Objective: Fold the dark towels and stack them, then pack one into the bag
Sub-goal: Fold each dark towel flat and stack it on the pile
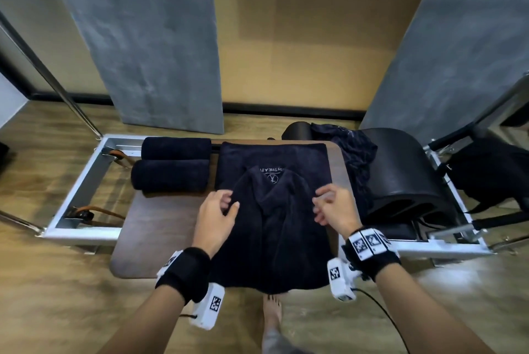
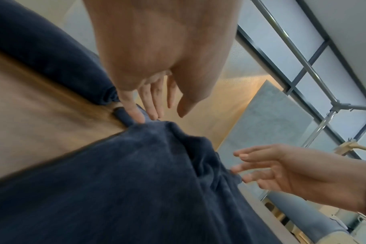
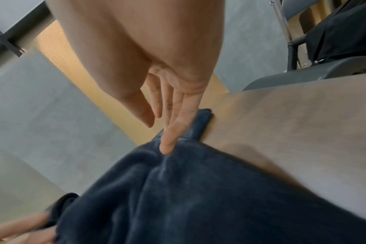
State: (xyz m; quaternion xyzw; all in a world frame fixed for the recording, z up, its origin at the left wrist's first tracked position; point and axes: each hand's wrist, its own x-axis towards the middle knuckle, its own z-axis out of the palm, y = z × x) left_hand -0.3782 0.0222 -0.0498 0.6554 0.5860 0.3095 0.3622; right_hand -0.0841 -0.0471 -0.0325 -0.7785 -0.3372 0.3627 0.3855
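While two rolled towels (image 1: 171, 163) lie at ten o'clock, the left hand (image 1: 214, 217) and right hand (image 1: 335, 207), fingers loosely spread, touch a rumpled dark towel (image 1: 274, 227) over a flat towel (image 1: 272, 157) lettered upside-down, partly "THE".

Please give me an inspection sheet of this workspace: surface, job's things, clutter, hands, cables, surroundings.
Surface: brown board on a metal frame.
Job's things: rumpled dark towel hangs over the near edge, lying on a flat towel with lettering; two folded towels side by side on the left. Bag: cannot tell.
Clutter: crumpled dark cloth on the right, against a black curved pad.
Hands: left hand and right hand, fingers fairly straight, fingertips touching the rumpled towel's sides.
Cables: black cable from the right wrist camera.
Surroundings: wood floor, grey panels.
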